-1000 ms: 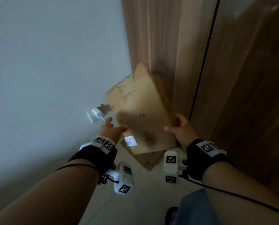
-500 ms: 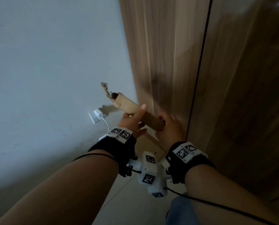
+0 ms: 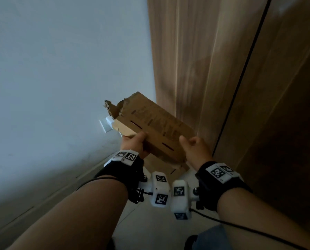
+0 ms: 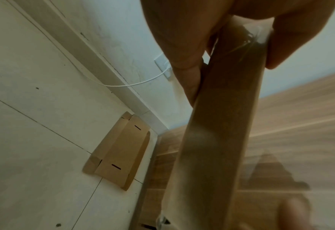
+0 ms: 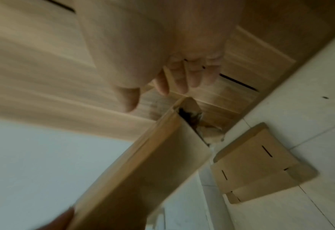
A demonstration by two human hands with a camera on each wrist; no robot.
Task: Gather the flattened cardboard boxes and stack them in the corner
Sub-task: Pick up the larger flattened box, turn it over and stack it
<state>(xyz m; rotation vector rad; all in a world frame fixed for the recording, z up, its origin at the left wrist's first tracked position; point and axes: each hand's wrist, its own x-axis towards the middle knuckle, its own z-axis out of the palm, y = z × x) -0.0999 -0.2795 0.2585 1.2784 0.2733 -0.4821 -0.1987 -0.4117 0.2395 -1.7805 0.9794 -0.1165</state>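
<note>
Showing in the head view are two hands and two pieces of cardboard. One flattened cardboard box [image 3: 156, 127] is being held up in the air between the hands: it is brown, with a ragged torn edge at its far end, dark slots cut along its face and faint printing across it. The left hand [image 3: 135, 144] is gripping the box's left edge, thumb curled over the top face. The right hand [image 3: 195, 150] is lying against the near right edge with its thumb up beside the face; from here I cannot tell whether those fingers are closing on the box. Peeking out below the grip is part of a second flattened box [image 3: 177, 168] on the floor, at the foot of the wooden panel [image 3: 195, 60]. Just beyond the left hand, one white wall socket [image 3: 105, 126] is sitting with a plug in it.

Looking along the left wrist, the thumb and fingers [image 4: 182, 46] are pinching the held box [image 4: 217, 140] from both sides, seen edge-on. Down and to the left of the grip, the one second box [image 4: 119, 155] is lying flat on the tiled floor [image 4: 34, 140] in the corner, two slots showing. One white cable [image 4: 133, 84] is hanging from the socket.

Looking along the right wrist, the picture is blurring. The right fingers [image 5: 178, 77] are stretching out fairly straight, apart from the held box [image 5: 142, 171], which is running below them. The floor box [image 5: 261, 163] is lying below and to the right of the grip.
</note>
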